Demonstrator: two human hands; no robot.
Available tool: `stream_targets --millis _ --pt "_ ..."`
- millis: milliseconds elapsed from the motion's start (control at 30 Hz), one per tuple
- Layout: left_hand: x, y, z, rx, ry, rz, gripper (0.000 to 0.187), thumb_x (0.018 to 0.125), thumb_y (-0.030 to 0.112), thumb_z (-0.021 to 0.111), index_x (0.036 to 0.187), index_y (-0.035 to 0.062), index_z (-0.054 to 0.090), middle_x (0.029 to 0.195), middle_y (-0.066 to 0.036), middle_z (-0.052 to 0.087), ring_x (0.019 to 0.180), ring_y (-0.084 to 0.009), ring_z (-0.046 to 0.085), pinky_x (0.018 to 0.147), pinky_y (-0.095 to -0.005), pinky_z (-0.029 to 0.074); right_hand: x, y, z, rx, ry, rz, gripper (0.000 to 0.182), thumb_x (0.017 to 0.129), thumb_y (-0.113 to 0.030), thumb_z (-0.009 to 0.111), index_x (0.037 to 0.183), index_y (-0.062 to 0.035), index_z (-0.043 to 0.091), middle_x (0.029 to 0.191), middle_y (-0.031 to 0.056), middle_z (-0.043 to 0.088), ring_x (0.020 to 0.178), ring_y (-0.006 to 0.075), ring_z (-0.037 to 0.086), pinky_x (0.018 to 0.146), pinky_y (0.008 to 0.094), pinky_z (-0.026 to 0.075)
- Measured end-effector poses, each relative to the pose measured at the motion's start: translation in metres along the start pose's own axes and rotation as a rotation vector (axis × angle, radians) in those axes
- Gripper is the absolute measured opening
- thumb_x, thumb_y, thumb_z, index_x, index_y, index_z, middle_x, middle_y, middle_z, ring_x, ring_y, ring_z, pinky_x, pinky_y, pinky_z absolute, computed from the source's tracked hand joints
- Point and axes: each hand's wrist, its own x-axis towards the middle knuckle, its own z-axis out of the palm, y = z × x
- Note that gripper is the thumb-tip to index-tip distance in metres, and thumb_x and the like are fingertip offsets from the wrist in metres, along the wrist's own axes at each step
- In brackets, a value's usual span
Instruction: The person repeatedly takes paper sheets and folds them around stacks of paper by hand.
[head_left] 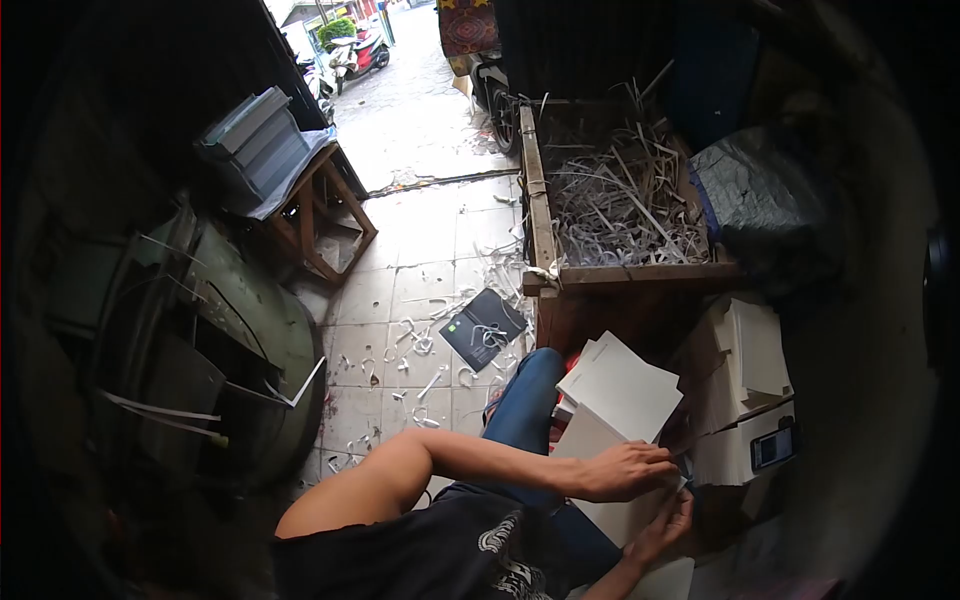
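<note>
My left hand [625,471] reaches across from the left with its fingers bent and pressed together at the edge of cream paper sheets [590,435] lying over my lap. Just below it, my right hand [662,532] has its fingers closed at the same edge, near a small pale corner of paper. The fingertips of both hands nearly meet. How many sheets they grip is hidden. Further up, another pile of cream sheets [622,380] lies askew, with faint print on its top sheet.
Paper stacks [755,350] stand at the right, with a phone [772,449] against them. Ahead is a wooden crate [640,272] of paper strips. A dark machine [225,330] and a wooden stand [310,225] are at the left. Strips and a black sheet [482,330] lie on the tiles.
</note>
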Motion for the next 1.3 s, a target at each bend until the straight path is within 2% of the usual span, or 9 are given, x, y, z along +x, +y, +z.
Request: stream_targets --millis 267,500,567,700,967,1033,1100,1167,1300 --pt "-0.012 0.003 0.038 0.035 0.246 0.030 0.029 0.084 0.019 0.069 0.109 0.0051 0.066 0.104 -0.009 0.068 0.094 -0.0249 0.067 0.078 -0.0356 0.053 -0.001 0.025 -0.015 0.071 0.030 0.118 0.012 0.096 -0.010 0.053 0.105 -0.0027 0.056 0.097 0.0029 0.059 0.094 0.0109 0.054 0.085 0.0264 0.043" --pt "-0.006 -0.029 0.016 -0.201 -0.109 0.035 0.015 0.084 0.017 0.060 0.092 0.0044 0.062 0.083 -0.010 0.058 0.079 -0.0321 0.061 0.071 -0.0416 0.047 -0.017 0.011 -0.012 0.259 -0.108 0.340 0.016 0.094 -0.018 0.059 0.103 -0.0043 0.061 0.103 0.0043 0.061 0.097 0.0163 0.056 0.087 0.0305 0.045" --pt "0.000 -0.034 0.003 -0.039 -0.158 0.177 0.012 0.085 0.020 0.061 0.088 0.0078 0.059 0.080 -0.007 0.056 0.079 -0.0238 0.060 0.073 -0.0395 0.044 -0.029 0.004 0.011 0.245 0.316 0.461 0.014 0.095 -0.017 0.060 0.094 -0.0030 0.062 0.095 0.0031 0.061 0.091 0.0129 0.056 0.085 0.0274 0.044" --pt "0.019 -0.071 -0.036 0.212 -0.244 0.192 0.017 0.078 0.014 0.065 0.095 0.0135 0.063 0.085 -0.004 0.058 0.084 -0.0199 0.063 0.080 -0.0365 0.046 -0.023 0.007 -0.021 -0.013 -0.182 0.123 0.013 0.095 -0.006 0.058 0.086 0.0009 0.064 0.079 0.0012 0.061 0.073 0.0062 0.051 0.070 0.0215 0.040" --pt "0.156 -0.277 -0.274 0.798 0.466 0.061 0.019 0.083 0.022 0.058 0.091 0.0195 0.076 0.078 -0.011 0.070 0.072 -0.0335 0.069 0.064 -0.0452 0.055 -0.047 0.000 -0.080 0.335 -0.017 0.000 0.024 0.096 -0.025 0.061 0.095 -0.0006 0.060 0.073 0.0087 0.057 0.066 0.0177 0.053 0.064 0.0323 0.044" --pt "0.148 -0.322 -0.319 1.022 0.465 -0.215 0.030 0.085 0.024 0.067 0.112 0.0118 0.067 0.099 -0.011 0.069 0.092 -0.0310 0.066 0.081 -0.0393 0.053 -0.052 0.025 -0.086 0.649 0.091 0.028 0.036 0.095 -0.035 0.059 0.105 -0.0003 0.055 0.090 0.0125 0.063 0.086 0.0240 0.058 0.076 0.0372 0.048" --pt "0.135 -0.282 -0.297 0.734 0.887 -0.435 0.050 0.074 -0.011 0.051 0.122 0.0035 0.057 0.110 -0.023 0.065 0.104 -0.0377 0.062 0.088 -0.0446 0.051 -0.048 0.025 -0.079 0.896 0.151 0.087 0.034 0.094 -0.032 0.061 0.109 -0.0012 0.055 0.101 0.0113 0.064 0.097 0.0231 0.060 0.086 0.0373 0.049" --pt "0.116 -0.315 -0.292 1.075 0.767 -0.268 0.023 0.072 0.012 0.070 0.095 0.0113 0.075 0.144 -0.025 0.039 0.129 -0.0429 0.036 0.105 -0.0516 0.036 -0.039 0.041 -0.069 0.666 0.264 0.124 0.033 0.096 -0.028 0.059 0.116 -0.0019 0.056 0.108 0.0114 0.063 0.099 0.0218 0.059 0.090 0.0364 0.047" --pt "0.075 -0.236 -0.216 0.671 0.810 -0.032 0.053 0.085 0.025 0.074 0.125 0.0021 0.049 0.120 -0.022 0.056 0.110 -0.0369 0.053 0.094 -0.0425 0.044 -0.006 0.044 -0.044 0.670 0.223 0.241 0.029 0.097 -0.019 0.057 0.120 -0.0010 0.057 0.121 0.0098 0.060 0.107 0.0186 0.059 0.094 0.0323 0.047"
